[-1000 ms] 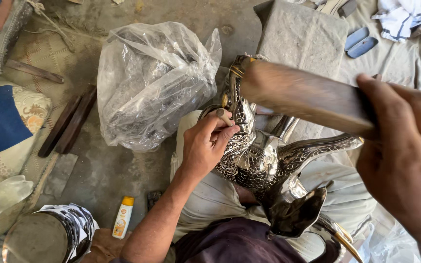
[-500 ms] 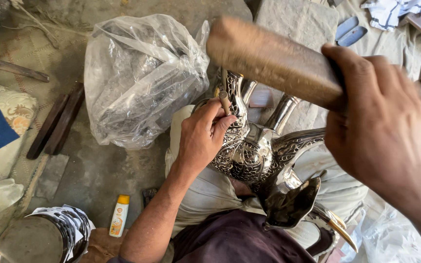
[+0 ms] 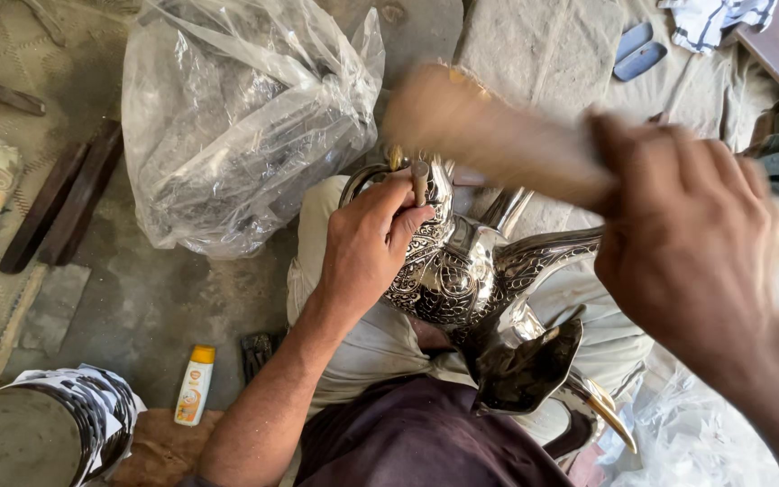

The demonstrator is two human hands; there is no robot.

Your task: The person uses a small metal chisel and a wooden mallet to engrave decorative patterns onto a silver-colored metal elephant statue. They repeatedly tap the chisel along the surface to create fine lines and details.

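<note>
An engraved silver metal pot (image 3: 462, 271) with a long curved spout lies across my lap. My left hand (image 3: 367, 248) rests on its patterned body and pinches a short metal punch (image 3: 419, 180) upright against the surface. My right hand (image 3: 682, 243) grips a thick wooden mallet (image 3: 489, 135), which is blurred by motion just above and right of the punch. The pot's dark open lid (image 3: 525, 370) points toward me.
A large clear plastic bag (image 3: 236, 126) full of metal pieces sits on the floor to the left. Dark wooden bars (image 3: 65, 203) lie further left. A small yellow-capped bottle (image 3: 195, 386) and a paper-wrapped drum (image 3: 47, 433) are at lower left. Cloth-covered ground extends at the right.
My right hand has swung the wooden mallet leftward and down toward the punch. My left hand has stayed on the pot with the punch.
</note>
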